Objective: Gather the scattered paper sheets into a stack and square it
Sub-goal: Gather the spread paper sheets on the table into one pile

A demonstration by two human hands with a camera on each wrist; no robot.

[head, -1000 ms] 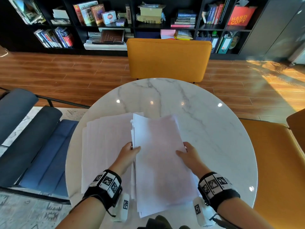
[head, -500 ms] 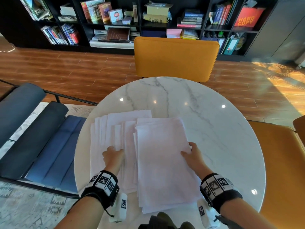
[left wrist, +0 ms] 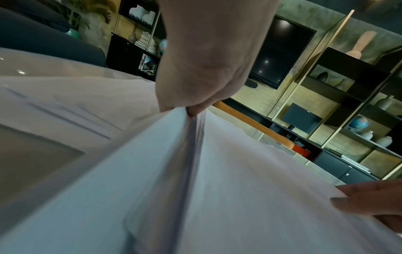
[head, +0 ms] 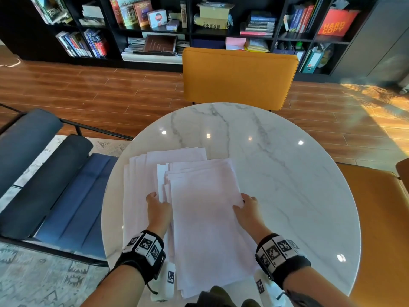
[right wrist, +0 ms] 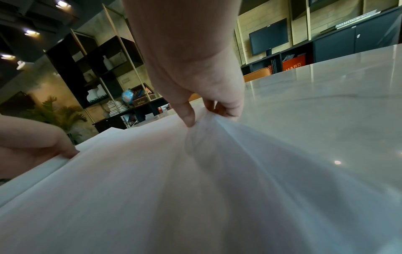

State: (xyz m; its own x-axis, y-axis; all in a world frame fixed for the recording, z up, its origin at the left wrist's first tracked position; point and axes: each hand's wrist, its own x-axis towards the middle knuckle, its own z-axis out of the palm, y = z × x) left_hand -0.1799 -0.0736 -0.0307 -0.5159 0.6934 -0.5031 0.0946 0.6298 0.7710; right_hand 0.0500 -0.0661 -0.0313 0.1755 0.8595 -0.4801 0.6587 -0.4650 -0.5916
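Note:
A thick stack of pale paper sheets point(head: 205, 218) lies on the near left part of the round marble table point(head: 287, 173). More loose sheets point(head: 141, 173) fan out from under it to the left and far side, with uneven edges. My left hand point(head: 158, 209) pinches the stack's left edge point(left wrist: 191, 110). My right hand point(head: 246, 209) holds the right edge, thumb on top and fingers curled beneath point(right wrist: 208, 113), and the paper is bunched there. Both wrists wear black bands with markers.
A yellow chair point(head: 239, 78) stands at the table's far side, an orange seat point(head: 376, 218) at the right, and a blue lounge chair point(head: 66, 185) close on the left. Bare marble extends right of and beyond the paper. Bookshelves line the back wall.
My left hand went out to the loose sheets on the left, then came back to the stack's left edge. The fanned sheets now lie closer under the stack. My right hand stayed on the right edge.

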